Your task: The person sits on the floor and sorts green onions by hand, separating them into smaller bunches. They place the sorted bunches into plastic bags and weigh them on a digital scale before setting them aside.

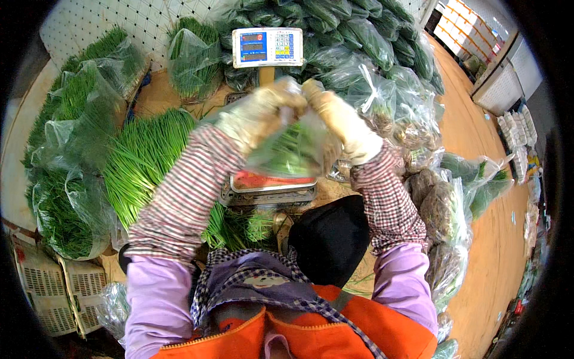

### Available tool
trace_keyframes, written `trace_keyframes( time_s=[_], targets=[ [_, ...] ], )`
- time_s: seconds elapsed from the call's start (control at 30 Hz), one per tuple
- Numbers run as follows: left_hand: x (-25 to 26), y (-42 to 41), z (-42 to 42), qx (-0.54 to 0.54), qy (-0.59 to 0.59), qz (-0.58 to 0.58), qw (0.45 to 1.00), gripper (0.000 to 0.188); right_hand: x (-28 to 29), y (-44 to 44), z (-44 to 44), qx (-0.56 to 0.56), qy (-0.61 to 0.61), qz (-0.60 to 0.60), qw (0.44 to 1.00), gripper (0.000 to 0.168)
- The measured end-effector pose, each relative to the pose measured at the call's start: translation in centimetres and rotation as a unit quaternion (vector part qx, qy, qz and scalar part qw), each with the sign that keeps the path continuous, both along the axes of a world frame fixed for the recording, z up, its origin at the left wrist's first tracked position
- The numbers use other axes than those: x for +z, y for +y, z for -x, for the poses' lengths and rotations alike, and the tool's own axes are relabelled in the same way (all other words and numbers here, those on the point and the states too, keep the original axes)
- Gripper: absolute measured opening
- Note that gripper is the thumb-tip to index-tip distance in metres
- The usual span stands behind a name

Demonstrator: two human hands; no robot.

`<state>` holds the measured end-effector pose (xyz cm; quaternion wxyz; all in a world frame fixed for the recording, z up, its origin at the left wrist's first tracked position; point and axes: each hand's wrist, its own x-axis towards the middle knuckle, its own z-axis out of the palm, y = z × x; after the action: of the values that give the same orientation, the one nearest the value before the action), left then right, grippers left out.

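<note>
My left hand (273,105), in a cream glove, is closed on the gathered neck of a clear plastic bag. Close beside it, my right hand (329,107), gloved too, grips the same bag's neck; both are somewhat blurred. The clear plastic bag (291,150) with green leafy stalks inside hangs below them, over the red platform of a digital scale (267,47); whether it rests on the platform I cannot tell. The scale's display stands upright behind my hands. Left of my left forearm lies a large loose pile of green chives (148,152).
Bagged chives (80,148) line the left side, and another bag (195,63) stands by the tiled wall. Many filled bags (358,36) are heaped behind the scale and down the right. Plastic crates (58,287) sit at lower left. Loose greens (242,226) lie before the scale.
</note>
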<state>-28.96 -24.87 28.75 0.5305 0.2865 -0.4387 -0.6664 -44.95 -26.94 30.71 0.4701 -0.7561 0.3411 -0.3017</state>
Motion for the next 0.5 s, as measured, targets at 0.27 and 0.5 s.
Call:
trace_keyframes(
  time_s=[0.27,0.5],
  targets=[
    [-1.4,-3.1,2.8,0.016,0.131,0.030,0.991,0.013,-0.3,-1.9,8.8,-0.188,-0.207,0.205,0.938,0.053],
    [-1.1,-1.0,6.1,0.034,0.000,0.051,0.998,0.012,-17.9,-1.4,-0.9,-0.573,-0.303,0.036,0.761,0.045]
  ],
)
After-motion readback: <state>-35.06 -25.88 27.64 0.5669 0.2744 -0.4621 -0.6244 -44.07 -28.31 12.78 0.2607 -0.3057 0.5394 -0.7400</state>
